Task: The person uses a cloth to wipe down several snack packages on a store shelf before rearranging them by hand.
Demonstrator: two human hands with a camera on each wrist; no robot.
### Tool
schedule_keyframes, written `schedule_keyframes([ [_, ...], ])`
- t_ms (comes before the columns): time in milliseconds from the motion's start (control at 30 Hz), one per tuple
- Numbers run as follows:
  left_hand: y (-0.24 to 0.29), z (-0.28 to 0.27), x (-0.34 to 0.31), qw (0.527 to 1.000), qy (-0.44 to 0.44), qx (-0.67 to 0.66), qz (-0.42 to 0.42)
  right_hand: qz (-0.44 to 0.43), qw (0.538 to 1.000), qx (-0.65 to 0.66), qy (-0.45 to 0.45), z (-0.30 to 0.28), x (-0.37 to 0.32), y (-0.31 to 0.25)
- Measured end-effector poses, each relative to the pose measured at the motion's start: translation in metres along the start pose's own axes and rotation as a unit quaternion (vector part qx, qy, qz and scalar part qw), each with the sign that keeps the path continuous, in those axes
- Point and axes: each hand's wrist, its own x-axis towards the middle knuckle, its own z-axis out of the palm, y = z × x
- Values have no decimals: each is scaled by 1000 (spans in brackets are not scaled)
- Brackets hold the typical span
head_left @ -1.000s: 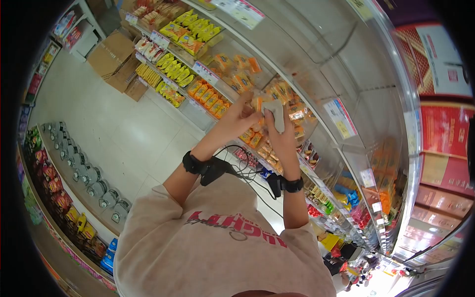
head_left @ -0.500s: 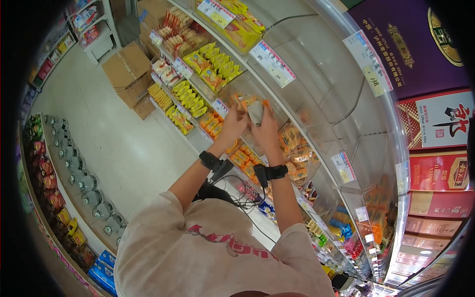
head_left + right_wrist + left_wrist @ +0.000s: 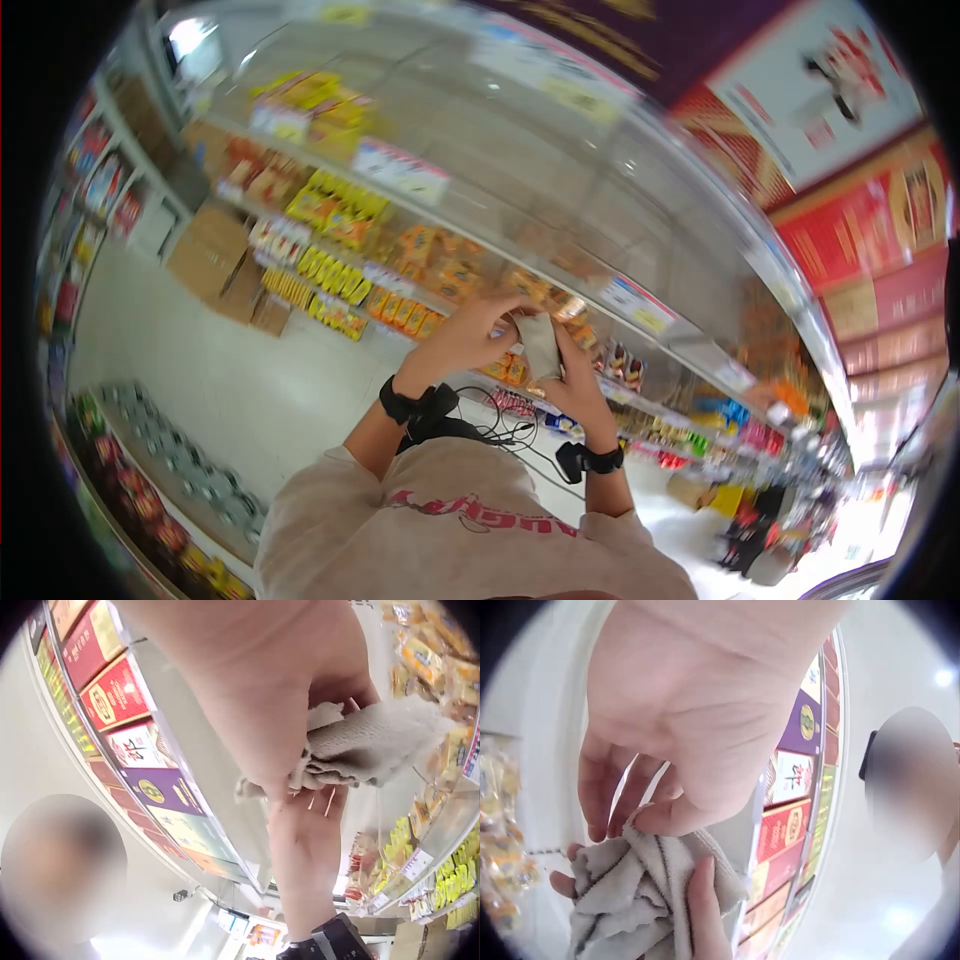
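Note:
A grey cloth [image 3: 540,345] is bunched between the two hands, over a shelf of orange-wrapped snacks [image 3: 440,262]. The right hand [image 3: 580,385] grips it from the right, thumb and fingers round the cloth. In the left wrist view, the left hand [image 3: 682,712] pinches a fold of the cloth [image 3: 622,900] between thumb and fingers. The cloth [image 3: 367,746] sticks out of the right hand [image 3: 262,682] in the right wrist view, its folds crumpled near the palm. The left hand [image 3: 470,335] is close beside the right.
Clear shelf edges with price tags [image 3: 400,172] run across above the hands. Yellow snack packs [image 3: 338,210] sit further left. Cardboard boxes [image 3: 215,265] stand on the floor, and a low rack of jars [image 3: 185,450] is at lower left. Red gift boxes [image 3: 850,235] line the upper right.
The head view has turned and tilted, with more of the shop at right showing. Both hands stay together at the cloth, which hangs longer between them than half a second ago.

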Motion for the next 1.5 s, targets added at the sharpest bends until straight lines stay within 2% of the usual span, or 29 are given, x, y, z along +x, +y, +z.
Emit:
schedule_keyframes([
  [100,33,34,18,999,-49,-4,23,95,993,18,65,-38,-32,-32],
  [133,44,46,25,997,-65,0,36,90,993,2,75,-52,-42,-36],
  [233,69,84,39,994,-44,23,96,71,990,-23,117,-101,-72,-59],
  [267,69,101,46,993,-33,-35,112,58,983,-13,174,-114,-80,-70],
  [400,100,152,74,987,-60,-113,97,25,919,-98,382,-179,-113,-57],
  [433,105,175,87,985,-77,-85,131,32,897,-124,424,-208,-126,-47],
  [500,105,206,115,977,-83,-41,193,22,871,-197,450,-244,-126,-39],
  [600,120,250,157,969,-75,32,232,22,886,-249,391,-290,-117,14],
  [700,116,286,205,952,-102,161,240,161,873,-324,326,-304,-107,30],
  [800,105,309,231,885,-153,404,173,161,855,-366,330,-301,-100,68],
  [900,107,321,240,891,-205,401,62,234,868,-310,309,-294,-100,74],
  [1000,94,317,243,922,-205,327,8,233,855,-311,343,-288,-93,83],
  [1067,97,316,238,922,-226,311,-39,216,851,-321,355,-284,-95,86],
  [1167,105,317,239,925,-239,283,-89,243,853,-307,344,-287,-97,76],
  [1400,89,310,237,937,-215,267,-69,221,879,-230,356,-292,-101,68],
  [1500,100,309,238,925,-245,263,-122,177,871,-256,379,-292,-102,67],
])
